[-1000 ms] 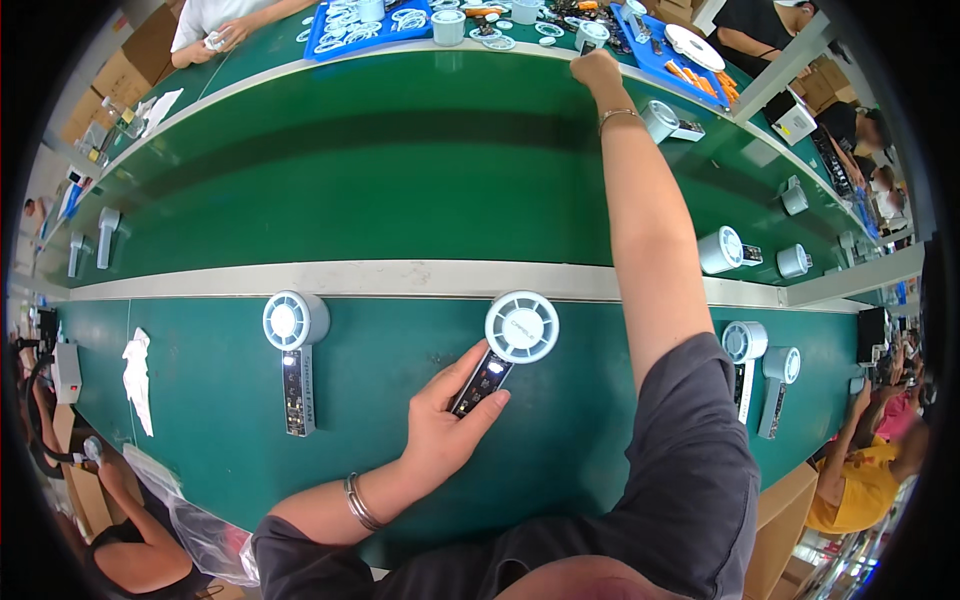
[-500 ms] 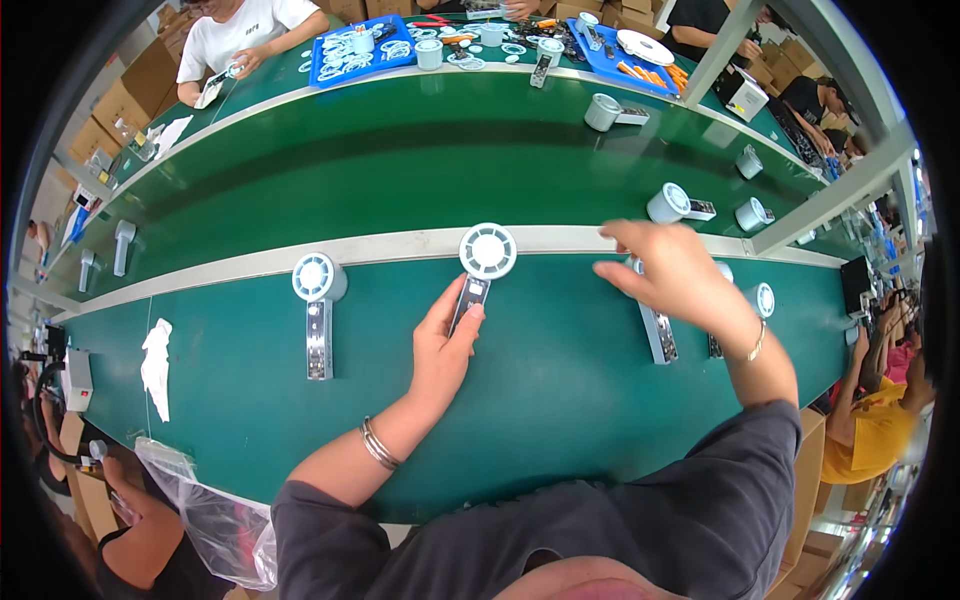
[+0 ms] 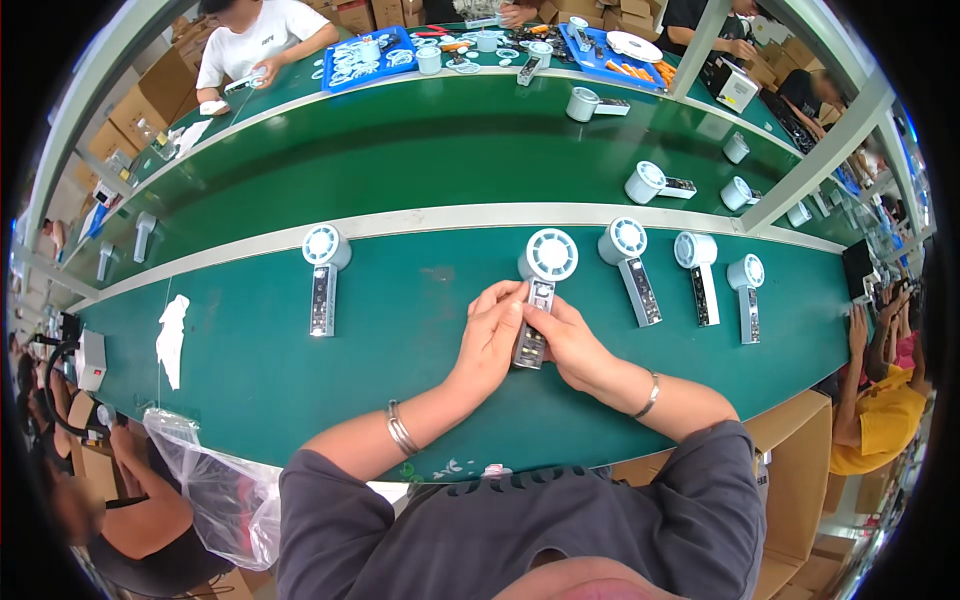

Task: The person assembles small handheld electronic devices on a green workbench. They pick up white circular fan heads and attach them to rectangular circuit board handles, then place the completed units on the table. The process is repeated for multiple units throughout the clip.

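A handheld fan (image 3: 549, 257) with a round white slotted head and an open handle baring its inner parts is between my hands. My left hand (image 3: 491, 335) wraps the handle from the left, fingers closed. From the right, my right hand (image 3: 573, 345) closes on the same handle, its thumb near the upper part. To the right, a similar fan (image 3: 640, 285) lies on the green table, then a fan with a white-sided handle (image 3: 704, 290) and a smaller-looking fan (image 3: 749, 300). Another fan (image 3: 322, 290) lies left of my hands.
A pale rail (image 3: 420, 222) divides the table from a green conveyor belt (image 3: 400, 150) carrying several fans. Blue trays (image 3: 345, 72) of parts stand beyond it. A white cloth (image 3: 172, 340) lies at left, above a clear plastic bag (image 3: 225, 500). Co-workers sit around; a cardboard box (image 3: 800, 470) is at right.
My right hand has come down from over the fans at right and now grips the held fan's handle. The held fan has shifted right and nearer. The whole view has shifted slightly.
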`<state>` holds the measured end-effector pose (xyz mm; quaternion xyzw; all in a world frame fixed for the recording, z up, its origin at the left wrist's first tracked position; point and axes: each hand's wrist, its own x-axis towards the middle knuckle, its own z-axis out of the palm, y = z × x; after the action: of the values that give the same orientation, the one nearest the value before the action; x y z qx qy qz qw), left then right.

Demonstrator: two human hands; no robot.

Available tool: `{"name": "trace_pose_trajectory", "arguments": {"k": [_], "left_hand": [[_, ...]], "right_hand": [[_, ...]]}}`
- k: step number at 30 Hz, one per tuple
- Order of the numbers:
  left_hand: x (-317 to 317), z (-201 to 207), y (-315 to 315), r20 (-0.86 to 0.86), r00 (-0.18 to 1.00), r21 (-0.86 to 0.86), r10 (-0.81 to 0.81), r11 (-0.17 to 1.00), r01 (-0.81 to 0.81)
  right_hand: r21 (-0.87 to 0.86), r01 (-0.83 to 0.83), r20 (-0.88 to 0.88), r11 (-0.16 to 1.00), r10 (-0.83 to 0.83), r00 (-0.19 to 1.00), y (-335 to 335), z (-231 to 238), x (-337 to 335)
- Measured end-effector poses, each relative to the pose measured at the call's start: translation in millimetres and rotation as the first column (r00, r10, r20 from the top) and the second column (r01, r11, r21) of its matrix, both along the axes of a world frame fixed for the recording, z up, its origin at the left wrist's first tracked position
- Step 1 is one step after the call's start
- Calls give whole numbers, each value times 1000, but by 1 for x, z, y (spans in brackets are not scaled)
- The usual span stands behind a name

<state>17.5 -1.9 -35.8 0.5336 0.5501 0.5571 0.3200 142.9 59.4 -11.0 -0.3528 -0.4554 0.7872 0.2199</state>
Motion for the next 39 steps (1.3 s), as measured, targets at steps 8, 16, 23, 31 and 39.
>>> {"name": "trace_pose_trajectory", "arguments": {"k": [8, 16, 23, 31, 39], "left_hand": [[-74, 10, -18, -135, 967, 64, 214, 976, -207], [-87, -17, -20, -71, 966, -24, 249, 968, -251], [-94, -16, -13, -111, 974, -111, 199, 971, -211], [-97, -20, -11, -101, 976, -82, 192, 976, -201], [-99, -11, -14, -144, 969, -145, 203, 964, -223]], "right_hand": [[373, -33, -71, 927, 64, 995, -1, 48, 40], [451, -227, 278, 863, 106, 955, -12, 50, 54], [320, -293, 425, 901, 140, 894, 8, 46, 46], [619, 770, -755, 155, -154, 637, -29, 123, 32], [962, 63, -112, 267, 173, 979, 2, 116, 29]]}}
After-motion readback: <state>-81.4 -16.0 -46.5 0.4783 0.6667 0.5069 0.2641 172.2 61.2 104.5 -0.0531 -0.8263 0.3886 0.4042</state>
